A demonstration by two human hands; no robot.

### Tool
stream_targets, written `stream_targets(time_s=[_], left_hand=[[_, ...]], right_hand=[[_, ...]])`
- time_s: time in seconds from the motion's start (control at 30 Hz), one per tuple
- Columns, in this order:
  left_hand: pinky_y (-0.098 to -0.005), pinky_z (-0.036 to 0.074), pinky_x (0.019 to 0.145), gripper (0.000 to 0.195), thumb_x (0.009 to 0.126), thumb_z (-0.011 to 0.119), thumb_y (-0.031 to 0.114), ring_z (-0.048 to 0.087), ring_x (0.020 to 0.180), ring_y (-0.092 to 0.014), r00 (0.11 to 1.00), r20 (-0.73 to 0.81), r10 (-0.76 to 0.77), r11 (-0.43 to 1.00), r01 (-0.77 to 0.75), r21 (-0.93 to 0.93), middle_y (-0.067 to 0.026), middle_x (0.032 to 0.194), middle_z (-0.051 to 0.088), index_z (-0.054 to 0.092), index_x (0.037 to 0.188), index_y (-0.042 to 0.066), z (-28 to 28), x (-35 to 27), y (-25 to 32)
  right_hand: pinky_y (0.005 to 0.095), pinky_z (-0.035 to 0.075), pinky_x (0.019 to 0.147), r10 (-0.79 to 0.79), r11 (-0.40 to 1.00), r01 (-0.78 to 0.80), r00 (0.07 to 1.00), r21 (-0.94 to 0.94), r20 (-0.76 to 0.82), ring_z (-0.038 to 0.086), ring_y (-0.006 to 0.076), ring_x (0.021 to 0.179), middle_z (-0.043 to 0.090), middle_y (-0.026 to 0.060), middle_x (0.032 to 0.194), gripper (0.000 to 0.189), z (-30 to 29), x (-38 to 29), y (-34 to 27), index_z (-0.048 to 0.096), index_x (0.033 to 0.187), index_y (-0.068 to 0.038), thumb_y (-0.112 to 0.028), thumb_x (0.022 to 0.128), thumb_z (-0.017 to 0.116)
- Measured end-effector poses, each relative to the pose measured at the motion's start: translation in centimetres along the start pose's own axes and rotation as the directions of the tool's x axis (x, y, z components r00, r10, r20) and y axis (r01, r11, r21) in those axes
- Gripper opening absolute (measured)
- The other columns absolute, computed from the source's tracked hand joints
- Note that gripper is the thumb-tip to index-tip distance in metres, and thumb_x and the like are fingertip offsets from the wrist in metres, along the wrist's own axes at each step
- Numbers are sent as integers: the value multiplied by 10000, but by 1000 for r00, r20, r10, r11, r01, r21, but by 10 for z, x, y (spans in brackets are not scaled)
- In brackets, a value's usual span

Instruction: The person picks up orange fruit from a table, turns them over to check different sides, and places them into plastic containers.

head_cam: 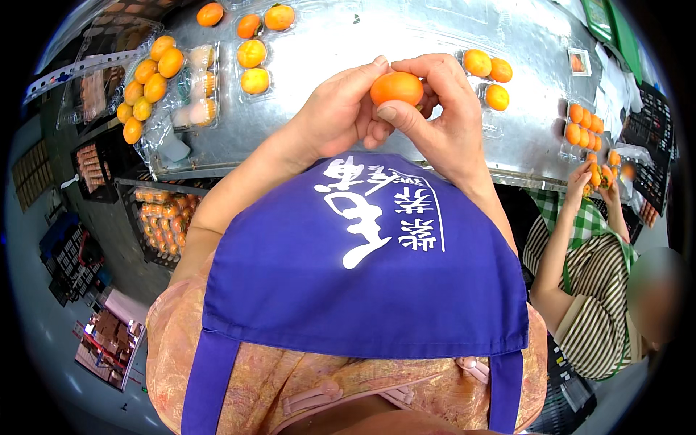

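Note:
Above the metal table, close to the edge of my blue apron, I hold an orange persimmon between both hands. My right hand pinches it, thumb on the near side and fingers curled around the far and right sides. My left hand cups its left side, thumb by the far edge and fingers curled below. The fruit's underside is mostly hidden. To the left, a clear plastic tray holds several persimmons. Right of my hands, three persimmons sit in another clear tray.
The metal table spans the far side. More persimmons and netted fruit lie at the left. Crates of packed fruit stand below left. At right, a co-worker's hands hold persimmons near a filled tray.

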State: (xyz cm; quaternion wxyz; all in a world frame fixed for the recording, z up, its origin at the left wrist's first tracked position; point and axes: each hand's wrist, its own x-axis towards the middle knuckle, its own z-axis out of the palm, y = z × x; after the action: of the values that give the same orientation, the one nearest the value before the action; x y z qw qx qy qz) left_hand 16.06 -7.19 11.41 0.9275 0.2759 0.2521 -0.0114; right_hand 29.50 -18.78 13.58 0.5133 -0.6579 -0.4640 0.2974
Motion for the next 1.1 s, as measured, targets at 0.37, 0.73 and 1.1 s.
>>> stream_targets(time_s=[0.37,0.73,1.1], left_hand=[[-198,318,324,542,1078,279,480,393,382,-77,952,254,-168,931,238,-276,-62,642,506,520,982,4,-11,6,-5],[-230,399,429,505,1080,331,436,495,508,-111,995,64,82,995,-85,55,-102,786,611,597,1055,8,-2,2,6],[-285,551,671,289,1067,459,291,633,783,-145,942,-137,305,931,-264,253,-96,1009,605,528,1166,29,0,-2,-3]], right_hand=[[194,393,574,315,764,-355,934,539,168,487,45,641,610,-9,868,162,-8,0,13,717,1034,-21,-137,986,615],[205,453,651,220,872,-210,975,443,28,553,60,737,622,16,975,181,-10,-4,21,694,1111,-15,-107,992,594],[220,502,717,164,946,-152,986,285,-17,586,85,756,600,65,1102,391,3,-14,27,613,1251,-6,-105,891,730]])
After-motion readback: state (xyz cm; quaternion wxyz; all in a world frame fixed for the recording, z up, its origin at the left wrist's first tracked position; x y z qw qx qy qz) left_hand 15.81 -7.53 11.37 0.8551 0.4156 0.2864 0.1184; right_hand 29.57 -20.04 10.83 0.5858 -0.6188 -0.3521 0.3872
